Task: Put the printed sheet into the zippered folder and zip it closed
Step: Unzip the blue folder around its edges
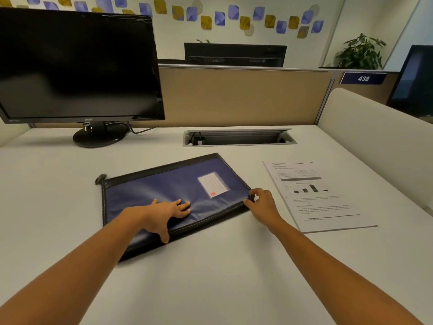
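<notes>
A dark blue zippered folder (150, 188) with black edging and a small label window lies flat on the white desk, turned at an angle. My left hand (172, 213) presses flat on its near half, fingers spread. My right hand (261, 202) is at the folder's right corner, with its fingertips pinched on the black zipper pull (251, 198). The printed sheet (328, 202), with a table, a bar chart and text, lies flat on the desk just right of the folder, untouched.
A black monitor (77, 69) on its stand occupies the back left. An open cable tray (239, 138) is set into the desk behind the folder. A beige partition (234, 97) closes the back and a white divider (379, 141) the right side.
</notes>
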